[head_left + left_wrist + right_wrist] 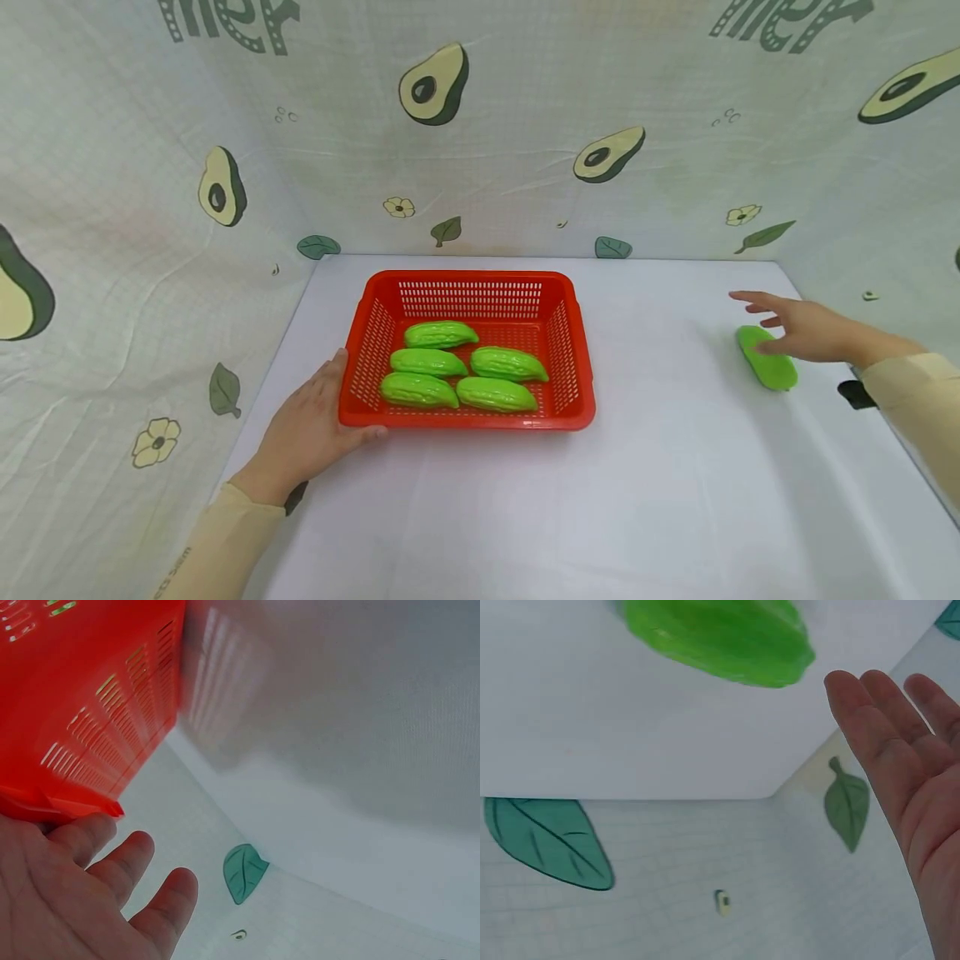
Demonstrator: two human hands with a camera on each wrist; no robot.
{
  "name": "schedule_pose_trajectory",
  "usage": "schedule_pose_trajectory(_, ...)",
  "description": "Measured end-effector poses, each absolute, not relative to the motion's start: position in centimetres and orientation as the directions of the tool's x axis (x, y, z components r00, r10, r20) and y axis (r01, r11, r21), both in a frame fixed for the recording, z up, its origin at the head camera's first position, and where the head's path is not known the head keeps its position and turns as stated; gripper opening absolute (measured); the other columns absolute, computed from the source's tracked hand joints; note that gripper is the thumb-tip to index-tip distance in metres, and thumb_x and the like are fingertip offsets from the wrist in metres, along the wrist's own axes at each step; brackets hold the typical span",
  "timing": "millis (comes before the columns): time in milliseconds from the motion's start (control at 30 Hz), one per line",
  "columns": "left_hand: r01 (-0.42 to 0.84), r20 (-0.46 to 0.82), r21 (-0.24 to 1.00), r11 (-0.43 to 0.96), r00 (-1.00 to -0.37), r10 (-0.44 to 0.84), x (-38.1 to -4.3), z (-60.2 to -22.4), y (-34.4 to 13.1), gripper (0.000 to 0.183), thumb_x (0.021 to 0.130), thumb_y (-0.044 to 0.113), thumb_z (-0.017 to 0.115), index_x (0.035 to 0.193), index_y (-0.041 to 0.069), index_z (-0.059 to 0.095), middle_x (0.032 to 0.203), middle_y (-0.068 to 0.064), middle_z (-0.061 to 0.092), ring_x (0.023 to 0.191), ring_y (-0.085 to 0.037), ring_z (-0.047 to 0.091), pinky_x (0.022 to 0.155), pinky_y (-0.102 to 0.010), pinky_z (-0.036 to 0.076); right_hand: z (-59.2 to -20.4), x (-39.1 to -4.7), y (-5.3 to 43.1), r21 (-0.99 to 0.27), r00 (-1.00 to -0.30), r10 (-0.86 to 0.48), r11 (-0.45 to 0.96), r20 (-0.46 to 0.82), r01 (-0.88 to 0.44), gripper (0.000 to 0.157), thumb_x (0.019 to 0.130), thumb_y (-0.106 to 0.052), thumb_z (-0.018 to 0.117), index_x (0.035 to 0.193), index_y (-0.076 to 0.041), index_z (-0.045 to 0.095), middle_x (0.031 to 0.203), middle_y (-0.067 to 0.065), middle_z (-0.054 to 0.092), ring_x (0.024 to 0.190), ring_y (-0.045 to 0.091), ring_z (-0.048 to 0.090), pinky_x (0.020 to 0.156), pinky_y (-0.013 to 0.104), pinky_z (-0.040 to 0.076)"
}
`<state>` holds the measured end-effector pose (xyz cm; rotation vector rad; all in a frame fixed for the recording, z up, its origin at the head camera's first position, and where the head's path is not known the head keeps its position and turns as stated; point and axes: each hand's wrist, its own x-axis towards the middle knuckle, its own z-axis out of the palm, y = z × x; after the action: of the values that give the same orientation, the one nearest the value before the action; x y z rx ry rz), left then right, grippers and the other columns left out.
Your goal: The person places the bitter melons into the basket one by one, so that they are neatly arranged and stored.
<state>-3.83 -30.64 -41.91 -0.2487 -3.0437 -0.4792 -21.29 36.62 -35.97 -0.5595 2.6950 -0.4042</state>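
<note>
A red plastic basket (468,421) holds several green bitter melons (423,362) lying on its slotted floor. At its near left corner is my left hand (307,421), with the fingers along the left side and the thumb by the front rim. In the left wrist view, the extended fingers (112,870) reach past the basket's rim (82,802). On the right, my right hand (813,329) hovers over a single bright green bitter melon (778,372), its fingers stretched out and holding nothing. That melon (727,641) shows apart from the fingertips (846,686) in the right wrist view.
The white table (600,517) extends under everything. Pale cloth printed with avocados and leaves (510,92) hangs behind it and along both sides. The table's right edge runs beneath my right forearm.
</note>
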Motion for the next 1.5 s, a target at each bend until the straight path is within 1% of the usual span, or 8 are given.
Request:
schedule_pose_trajectory(167, 0.167, 0.07, 0.302, 0.939, -0.986, 0.152, -3.9, -42.0, -30.7, 0.126, 0.074, 0.064, 0.078, 0.158, -0.001, 0.01, 0.157, -0.025, 0.03, 0.139, -0.044, 0.034, 0.107, -0.06, 0.035, -37.7, -20.4, 38.7, -0.318, -0.879, -0.357, 0.913, -0.316, -0.257, 0.091, 0.091, -0.025, 0.075, 0.158, -0.006, 0.016, 0.14, 0.039, 0.041, 0.118, 0.061, 0.048, 0.084, 0.069, 0.047)
schedule_pose_trajectory(267, 0.171, 0.075, 0.302, 0.938, -0.985, 0.156, -3.9, -42.2, -30.7, 0.126, 0.074, 0.065, 0.077, 0.158, -0.001, 0.01, 0.157, -0.024, 0.029, 0.14, -0.043, 0.034, 0.107, -0.06, 0.036, -38.4, -20.0, 39.3, -0.308, -0.88, -0.354, 0.916, -0.316, -0.258, 0.091, 0.09, -0.028, 0.076, 0.157, -0.004, 0.019, 0.139, 0.04, 0.041, 0.116, 0.062, 0.048, 0.082, 0.069, 0.047)
schedule_pose_trajectory(500, 0.19, 0.1, 0.295, 0.936, -0.981, 0.168, -3.9, -42.3, -30.8, 0.125, 0.074, 0.064, 0.078, 0.157, -0.003, 0.013, 0.158, -0.024, 0.029, 0.14, -0.043, 0.034, 0.108, -0.059, 0.036, -39.6, -19.4, 40.2, -0.266, -0.898, -0.333, 0.929, -0.289, -0.259, 0.091, 0.085, -0.03, 0.08, 0.154, -0.002, 0.027, 0.134, 0.041, 0.042, 0.099, 0.049, 0.057, 0.077, 0.064, 0.05)
schedule_pose_trajectory(633, 0.184, 0.09, 0.294, 0.938, -0.982, 0.165, -3.9, -42.3, -30.8, 0.125, 0.074, 0.064, 0.078, 0.158, -0.002, 0.011, 0.158, -0.023, 0.028, 0.141, -0.042, 0.033, 0.108, -0.059, 0.035, -40.2, -19.3, 40.7, -0.27, -0.897, -0.32, 0.932, -0.305, -0.24, 0.092, 0.085, -0.033, 0.08, 0.153, 0.0, 0.026, 0.135, 0.046, 0.038, 0.101, 0.057, 0.055, 0.078, 0.068, 0.048)
schedule_pose_trajectory(733, 0.179, 0.081, 0.297, 0.938, -0.983, 0.162, -3.9, -42.3, -30.8, 0.126, 0.074, 0.065, 0.077, 0.158, -0.001, 0.011, 0.159, -0.023, 0.027, 0.141, -0.042, 0.033, 0.108, -0.059, 0.035, -40.8, -19.2, 41.0, -0.269, -0.895, -0.326, 0.931, -0.306, -0.247, 0.091, 0.085, -0.032, 0.079, 0.152, 0.0, 0.026, 0.134, 0.046, 0.038, 0.106, 0.06, 0.054, 0.079, 0.069, 0.048)
schedule_pose_trajectory(933, 0.184, 0.089, 0.291, 0.939, -0.982, 0.165, -3.8, -42.2, -30.7, 0.125, 0.075, 0.068, 0.074, 0.158, -0.002, 0.012, 0.158, -0.023, 0.028, 0.141, -0.042, 0.033, 0.108, -0.058, 0.035, -41.4, -19.3, 40.8, -0.259, -0.902, -0.303, 0.939, -0.307, -0.227, 0.09, 0.085, -0.028, 0.079, 0.153, -0.002, 0.025, 0.129, 0.043, 0.044, 0.104, 0.051, 0.052, 0.083, 0.073, 0.043)
schedule_pose_trajectory(1000, 0.184, 0.089, 0.288, 0.94, -0.982, 0.165, -3.8, -42.1, -30.7, 0.125, 0.075, 0.067, 0.075, 0.158, -0.002, 0.012, 0.158, -0.023, 0.028, 0.14, -0.043, 0.033, 0.108, -0.059, 0.035, -41.4, -19.3, 40.7, -0.255, -0.904, -0.293, 0.942, -0.311, -0.218, 0.09, 0.086, -0.027, 0.079, 0.154, -0.003, 0.025, 0.129, 0.044, 0.043, 0.104, 0.052, 0.051, 0.084, 0.074, 0.042)
schedule_pose_trajectory(1500, 0.178, 0.078, 0.295, 0.939, -0.984, 0.162, -3.8, -42.1, -30.7, 0.127, 0.074, 0.071, 0.072, 0.158, -0.002, 0.01, 0.158, -0.024, 0.029, 0.14, -0.043, 0.033, 0.108, -0.059, 0.035, -42.0, -19.6, 40.7, -0.259, -0.903, -0.267, 0.948, -0.336, -0.184, 0.089, 0.087, -0.024, 0.077, 0.154, -0.003, 0.022, 0.127, 0.045, 0.042, 0.098, 0.05, 0.051, 0.079, 0.07, 0.045)
